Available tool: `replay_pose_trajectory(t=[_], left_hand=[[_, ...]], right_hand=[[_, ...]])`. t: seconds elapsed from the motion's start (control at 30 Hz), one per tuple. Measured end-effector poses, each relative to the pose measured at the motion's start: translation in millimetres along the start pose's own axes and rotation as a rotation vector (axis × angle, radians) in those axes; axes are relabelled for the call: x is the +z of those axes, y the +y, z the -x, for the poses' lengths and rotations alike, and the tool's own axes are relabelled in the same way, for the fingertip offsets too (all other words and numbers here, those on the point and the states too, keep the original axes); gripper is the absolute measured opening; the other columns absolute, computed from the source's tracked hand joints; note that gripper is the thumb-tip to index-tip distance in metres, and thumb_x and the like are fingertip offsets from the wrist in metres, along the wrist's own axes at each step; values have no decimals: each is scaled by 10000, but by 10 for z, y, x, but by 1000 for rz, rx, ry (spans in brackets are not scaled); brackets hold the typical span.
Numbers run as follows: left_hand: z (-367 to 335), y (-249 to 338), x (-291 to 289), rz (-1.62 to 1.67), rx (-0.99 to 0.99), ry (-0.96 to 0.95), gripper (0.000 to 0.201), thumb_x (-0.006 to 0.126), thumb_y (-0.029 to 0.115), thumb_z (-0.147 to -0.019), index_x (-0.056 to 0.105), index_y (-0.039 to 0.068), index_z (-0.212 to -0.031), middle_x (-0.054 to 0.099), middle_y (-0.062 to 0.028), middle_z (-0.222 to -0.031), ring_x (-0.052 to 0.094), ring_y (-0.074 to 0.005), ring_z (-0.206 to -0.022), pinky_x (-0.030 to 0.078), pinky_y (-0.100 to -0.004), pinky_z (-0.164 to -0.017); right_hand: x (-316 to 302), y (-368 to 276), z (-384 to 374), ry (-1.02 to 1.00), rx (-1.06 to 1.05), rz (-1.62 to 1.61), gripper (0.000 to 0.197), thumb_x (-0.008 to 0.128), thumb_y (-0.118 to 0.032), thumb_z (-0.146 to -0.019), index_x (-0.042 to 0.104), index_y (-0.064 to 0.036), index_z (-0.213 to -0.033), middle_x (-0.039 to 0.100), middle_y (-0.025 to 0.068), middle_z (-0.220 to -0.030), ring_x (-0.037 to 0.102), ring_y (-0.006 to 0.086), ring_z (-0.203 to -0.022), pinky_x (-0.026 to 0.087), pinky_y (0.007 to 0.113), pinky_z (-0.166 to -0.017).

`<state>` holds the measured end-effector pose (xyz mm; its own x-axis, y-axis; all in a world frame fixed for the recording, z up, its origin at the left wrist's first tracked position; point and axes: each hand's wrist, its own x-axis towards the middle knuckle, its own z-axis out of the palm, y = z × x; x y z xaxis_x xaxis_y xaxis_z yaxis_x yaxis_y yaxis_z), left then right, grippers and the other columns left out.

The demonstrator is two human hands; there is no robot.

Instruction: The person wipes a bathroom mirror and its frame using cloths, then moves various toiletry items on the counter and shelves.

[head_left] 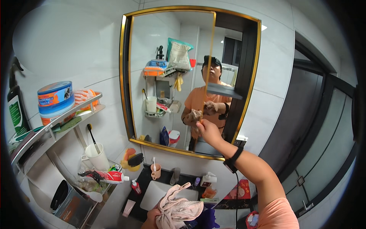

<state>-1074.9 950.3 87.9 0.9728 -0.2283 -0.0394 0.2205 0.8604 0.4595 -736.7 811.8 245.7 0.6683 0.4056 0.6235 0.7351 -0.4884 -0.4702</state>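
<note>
My left hand comes in at the lower edge, its fingers closed on a crumpled pale pink towel with grey patches. The towel hangs in front of the sink. My right hand reaches up to a gold-framed mirror cabinet on the wall. Its fingers are bent around the lower part of the gold edge of the mirror door. That door covers the left part of the cabinet, while the right part shows a dark inner wall and a shelf. My reflection appears in the mirror.
Below lies a white sink in a dark counter, with a toothbrush cup, a pump bottle and a pink tube. A metal rack at left bears tubs, a white mug and toothpaste. A glass-panelled door stands right.
</note>
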Motion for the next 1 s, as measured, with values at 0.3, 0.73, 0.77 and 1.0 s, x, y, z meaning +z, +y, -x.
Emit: replay_pose_trajectory(t=[0.3,0.73,0.77,1.0], left_hand=[[-85,-110,0,0,87,-91,887,520,129,-689,306,-26,-1535,456,-264,-1500,488,-382,-1374,372,-475,-1182],[-550,-31,-72,16,311,-194,777,526,110,-685,427,30,-1451,558,-175,-1400,548,-315,-1300,425,-415,-1128],[-532,-21,-37,24,299,-201,769,526,111,-688,426,34,-1446,566,-169,-1385,553,-309,-1291,432,-414,-1120],[-450,-60,-202,45,252,-143,725,526,126,-705,433,43,-1419,584,-150,-1345,578,-269,-1248,455,-395,-1090]], right_hand=[[-1017,52,440,135,-143,821,295,623,-335,-960,613,-65,-842,666,158,-728,684,339,-670,539,444,-578],[-1020,-65,354,11,-853,1061,180,580,-205,-816,628,-104,-957,590,41,-1074,551,210,-1138,413,375,-1020],[-1049,-32,371,-13,-843,1113,209,581,-212,-817,628,-105,-991,591,40,-1080,550,208,-1143,410,378,-1027],[-984,-90,442,12,-807,1189,240,631,-220,-859,595,-159,-1088,565,19,-1122,533,188,-1127,389,378,-1007]])
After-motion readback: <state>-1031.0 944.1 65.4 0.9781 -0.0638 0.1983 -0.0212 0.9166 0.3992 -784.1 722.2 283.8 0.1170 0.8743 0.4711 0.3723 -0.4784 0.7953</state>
